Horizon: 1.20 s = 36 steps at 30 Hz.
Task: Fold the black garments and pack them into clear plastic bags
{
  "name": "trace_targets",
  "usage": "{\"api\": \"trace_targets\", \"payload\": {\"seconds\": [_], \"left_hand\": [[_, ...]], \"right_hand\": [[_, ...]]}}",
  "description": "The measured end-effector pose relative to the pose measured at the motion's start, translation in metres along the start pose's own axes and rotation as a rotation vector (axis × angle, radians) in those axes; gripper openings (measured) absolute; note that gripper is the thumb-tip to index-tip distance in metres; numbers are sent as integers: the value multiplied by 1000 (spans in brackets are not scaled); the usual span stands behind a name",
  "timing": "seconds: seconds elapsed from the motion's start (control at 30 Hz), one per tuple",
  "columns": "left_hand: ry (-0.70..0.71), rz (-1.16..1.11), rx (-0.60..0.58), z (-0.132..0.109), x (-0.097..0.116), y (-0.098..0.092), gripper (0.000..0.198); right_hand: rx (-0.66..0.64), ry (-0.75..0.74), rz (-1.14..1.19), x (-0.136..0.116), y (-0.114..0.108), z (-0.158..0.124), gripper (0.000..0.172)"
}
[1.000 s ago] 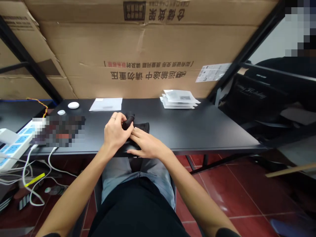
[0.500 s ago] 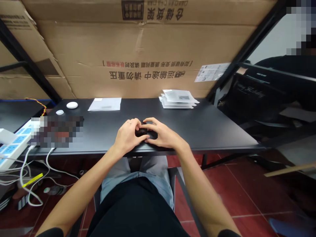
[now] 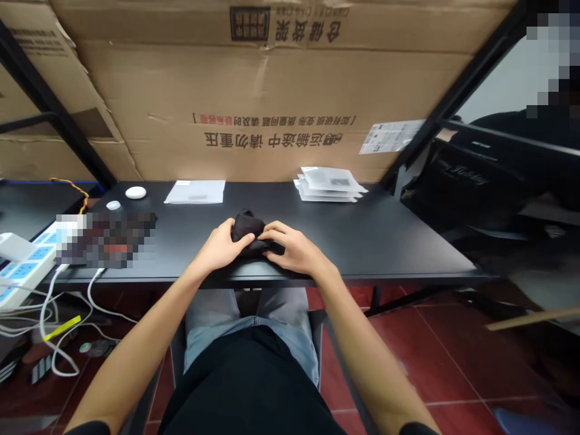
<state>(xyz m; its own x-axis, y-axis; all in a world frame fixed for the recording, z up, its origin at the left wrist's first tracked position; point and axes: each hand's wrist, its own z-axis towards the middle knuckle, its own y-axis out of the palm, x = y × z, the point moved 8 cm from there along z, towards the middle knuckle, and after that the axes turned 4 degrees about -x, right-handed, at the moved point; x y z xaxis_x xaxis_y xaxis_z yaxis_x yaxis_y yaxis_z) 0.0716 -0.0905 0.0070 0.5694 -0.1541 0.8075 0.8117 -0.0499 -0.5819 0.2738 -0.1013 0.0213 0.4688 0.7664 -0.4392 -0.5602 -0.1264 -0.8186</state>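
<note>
A black, soft-looking bundle of fabric (image 3: 247, 226) sits on the black tabletop near its front edge; I cannot tell what kind of item it is. My left hand (image 3: 224, 244) grips its left side, thumb across the front and fingers mostly hidden behind. On the other side, my right hand (image 3: 290, 244) has curled fingers and thumb closed on the bundle's right end. Part of the fabric is covered by both hands.
Behind the table (image 3: 385, 241) stands a large cardboard sheet (image 3: 181, 78). White packets (image 3: 328, 184) are stacked at the back, with a flat white packet (image 3: 196, 191) further left. A power strip (image 3: 27, 266) with white cables lies left. A dark chair (image 3: 462, 169) is at right.
My left hand has moved left and opened wider round the black fabric bundle, which now shows more and bulges up between the hands. My right hand stays nearly in place.
</note>
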Motion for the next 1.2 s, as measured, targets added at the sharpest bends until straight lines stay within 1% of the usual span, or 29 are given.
{"api": "trace_targets", "payload": {"seconds": [0.07, 0.13, 0.2, 0.27, 0.3, 0.33, 0.4, 0.5, 0.57, 0.63, 0.67, 0.7, 0.73, 0.77, 0.8, 0.83, 0.87, 0.9, 0.93, 1.0, 1.1, 1.2], "left_hand": [[-27, -313, -19, 1, -2, 4, 39], [-91, -621, -64, 1, -5, 10, 46], [-156, -820, -114, 0, -7, 17, 50], [-196, -909, -157, -2, -5, 23, 50], [-206, -937, -179, -3, -4, 26, 48], [-212, -960, -200, -4, -1, 30, 46], [-214, -990, -230, -6, 3, 36, 40], [-209, -972, -256, -6, 4, 39, 29], [-175, -828, -300, -1, 0, 30, 27], [-92, -490, -279, 13, -10, 4, 32], [-37, -248, -190, 24, -16, -19, 33], [17, 15, -44, 35, -22, -48, 34], [16, 119, 53, 45, -32, -74, 37], [7, 206, 125, 56, -43, -97, 40], [7, 417, 174, 67, -51, -117, 43], [-8, 612, 190, 77, -60, -132, 47], [-28, 769, 161, 88, -70, -142, 51], [-42, 870, 118, 96, -80, -149, 53], [-50, 916, 87, 103, -87, -154, 52], [-56, 951, 28, 112, -97, -157, 45], [-54, 979, -2, 115, -100, -154, 34], [-41, 1012, -2, 109, -94, -142, 35]], "right_hand": [[53, -34, -3, -2, -1, -1, 39], [96, -87, -32, -7, -6, -1, 44], [102, -136, -89, -13, -9, -1, 58], [71, -174, -143, -20, -9, 1, 77], [55, -186, -160, -22, -8, 2, 83], [43, -196, -172, -24, -6, 4, 86], [42, -214, -180, -26, -3, 5, 86], [64, -253, -148, -23, 0, 3, 92], [92, -283, -131, -20, -2, -1, 94], [133, -290, -133, -15, -7, -6, 90], [158, -279, -137, -13, -10, -8, 87], [182, -257, -140, -10, -14, -9, 84], [205, -223, -140, -7, -18, -10, 81], [220, -185, -138, -5, -21, -11, 80], [229, -145, -136, -3, -24, -12, 79], [232, -107, -133, -1, -26, -12, 79], [225, -74, -129, 0, -27, -12, 80], [216, -46, -125, 0, -27, -12, 80], [206, -25, -120, 0, -28, -12, 80], [188, 8, -110, 1, -28, -12, 79], [177, 72, -110, 6, -29, -13, 76], [189, 178, -125, 18, -32, -13, 64]]}}
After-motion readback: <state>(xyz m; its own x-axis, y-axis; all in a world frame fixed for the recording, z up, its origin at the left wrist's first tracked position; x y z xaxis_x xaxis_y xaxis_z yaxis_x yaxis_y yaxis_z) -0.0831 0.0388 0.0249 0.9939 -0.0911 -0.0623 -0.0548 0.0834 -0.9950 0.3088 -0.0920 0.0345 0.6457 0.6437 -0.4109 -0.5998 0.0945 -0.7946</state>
